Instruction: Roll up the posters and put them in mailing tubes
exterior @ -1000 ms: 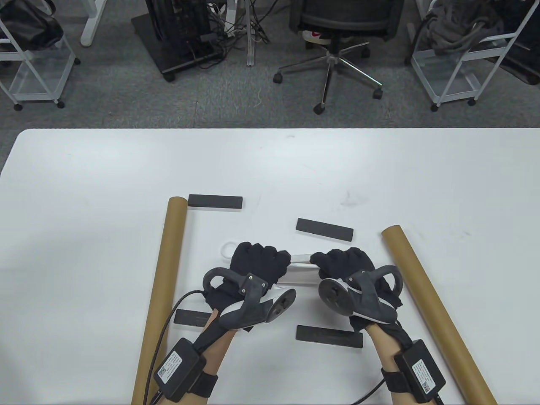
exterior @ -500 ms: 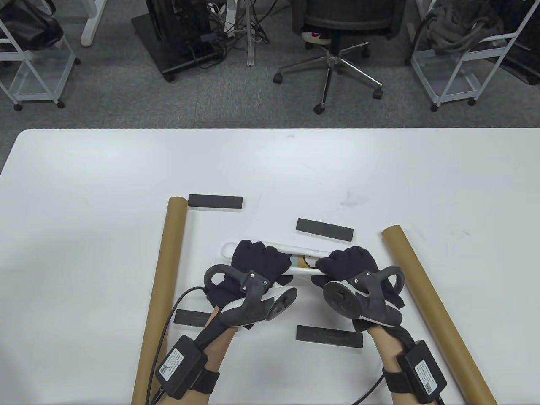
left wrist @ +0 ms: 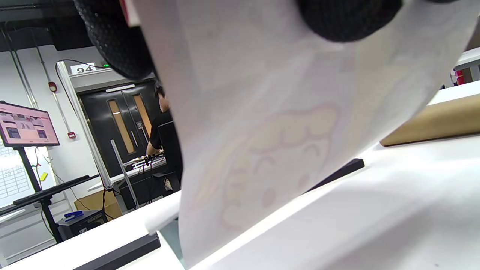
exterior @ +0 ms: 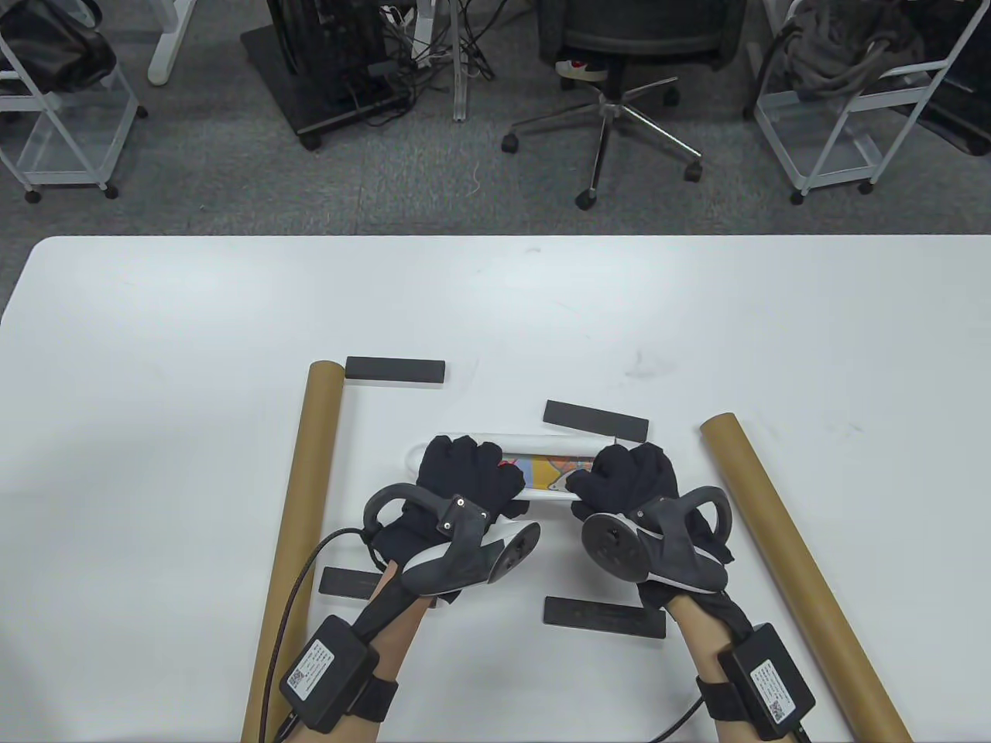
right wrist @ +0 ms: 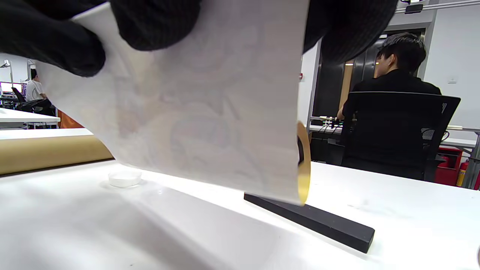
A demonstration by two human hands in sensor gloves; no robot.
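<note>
A partly rolled poster [exterior: 546, 472] lies across the middle of the table, its coloured print showing between my hands. My left hand [exterior: 464, 470] grips its left part and my right hand [exterior: 629, 474] grips its right part, fingers curled over the paper. In the left wrist view the poster's pale back [left wrist: 281, 123] hangs under my fingertips [left wrist: 112, 41]. The right wrist view shows the sheet [right wrist: 195, 123] pinched under my fingers [right wrist: 157, 22], its end curled. One brown mailing tube [exterior: 298, 542] lies left of my hands, another tube [exterior: 797, 573] to the right.
Several flat black weight bars lie around the poster: one bar [exterior: 395, 369] by the left tube's far end, one bar [exterior: 594, 420] just beyond the poster, one bar [exterior: 604, 617] near my right wrist. A small clear cap [right wrist: 123, 178] sits on the table. Chairs and carts stand beyond the far edge.
The tight roll between my hands has loosened and opened, so the coloured print now shows. Its far edge has shifted away from me, and both hands have moved slightly with it.
</note>
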